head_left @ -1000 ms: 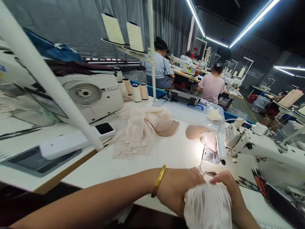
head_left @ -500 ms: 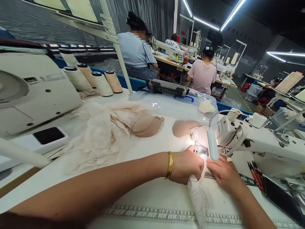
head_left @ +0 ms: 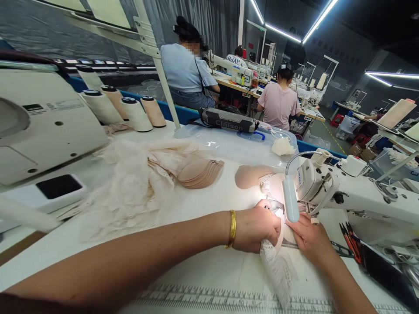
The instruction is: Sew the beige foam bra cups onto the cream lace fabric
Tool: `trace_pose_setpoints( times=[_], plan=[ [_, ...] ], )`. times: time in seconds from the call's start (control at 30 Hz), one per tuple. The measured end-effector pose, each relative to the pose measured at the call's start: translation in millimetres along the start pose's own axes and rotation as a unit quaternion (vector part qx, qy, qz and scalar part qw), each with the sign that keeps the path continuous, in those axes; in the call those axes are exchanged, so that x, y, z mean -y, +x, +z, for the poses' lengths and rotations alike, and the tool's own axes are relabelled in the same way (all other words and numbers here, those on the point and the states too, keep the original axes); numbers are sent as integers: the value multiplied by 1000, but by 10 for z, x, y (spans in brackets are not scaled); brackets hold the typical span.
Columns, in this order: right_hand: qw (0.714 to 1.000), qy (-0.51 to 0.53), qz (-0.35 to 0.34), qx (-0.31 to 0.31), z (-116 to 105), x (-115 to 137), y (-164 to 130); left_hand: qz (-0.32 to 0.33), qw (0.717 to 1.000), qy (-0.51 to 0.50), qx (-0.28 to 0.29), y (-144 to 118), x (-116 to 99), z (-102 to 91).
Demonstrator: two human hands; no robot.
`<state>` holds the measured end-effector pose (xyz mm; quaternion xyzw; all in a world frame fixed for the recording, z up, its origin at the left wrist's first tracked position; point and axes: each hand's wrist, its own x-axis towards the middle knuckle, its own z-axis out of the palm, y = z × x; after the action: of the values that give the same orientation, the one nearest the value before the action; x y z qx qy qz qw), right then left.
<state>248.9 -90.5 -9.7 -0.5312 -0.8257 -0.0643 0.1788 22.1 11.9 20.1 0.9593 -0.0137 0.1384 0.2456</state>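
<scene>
My left hand (head_left: pixel 257 229), with a gold bangle at the wrist, is closed on white lace fabric (head_left: pixel 275 270), which hangs from beneath the fist toward the table's front. Beside it, my right hand (head_left: pixel 310 237) rests with fingers stretched out flat near the needle area of a white sewing machine (head_left: pixel 327 183). Its fingertips are partly behind a small lit lamp (head_left: pixel 290 200). Behind the left hand lie a beige cup-shaped piece (head_left: pixel 250 176) and lace under the bright light. The fabric right at the needle is mostly hidden by the hands and lamp.
Sheer lace (head_left: pixel 127 183) and stacked beige pieces (head_left: pixel 201 173) lie to the left. Thread cones (head_left: pixel 135 114) stand behind them. A printed ruler (head_left: pixel 203 298) runs along the front edge. Red-handled snips (head_left: pixel 351 244) lie at right. Other people sit at machines beyond.
The lace's hanging end has swung slightly to the right and spread. Both hands stay nearly in place, the right fingers shifting a little. The view has turned slightly.
</scene>
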Motion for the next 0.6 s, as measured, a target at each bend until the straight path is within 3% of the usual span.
trace_pose_setpoints(
  times=[0.43, 0.6],
  plan=[
    [1000, -13, 25, 8, 54, -39, -67, -13, 996, 92, 15, 18, 93, -11],
    [1000, 17, -6, -14, 4, -4, -41, -19, 993, 117, 0, 29, 141, -38]
  ],
)
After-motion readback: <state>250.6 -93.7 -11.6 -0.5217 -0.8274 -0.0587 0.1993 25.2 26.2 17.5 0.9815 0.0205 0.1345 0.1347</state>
